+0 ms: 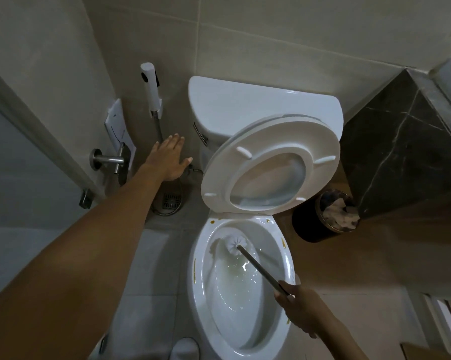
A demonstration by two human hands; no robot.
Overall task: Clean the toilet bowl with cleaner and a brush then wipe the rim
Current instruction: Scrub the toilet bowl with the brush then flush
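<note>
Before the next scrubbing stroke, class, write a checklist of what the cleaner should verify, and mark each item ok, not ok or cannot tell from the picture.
1. Seat raised clear of the bowl: ok.
2. Brush handle gripped by the right hand: ok.
3. Brush head inside the toilet bowl, against its upper inner wall: ok.
4. Rim clean: not ok, yellowish marks show on its left, right and back.
5. Cleaner applied in the bowl: cannot tell; the water looks faintly yellow-green.
6. Left hand free: ok, open, reaching toward the wall near the sprayer hose.
</note>
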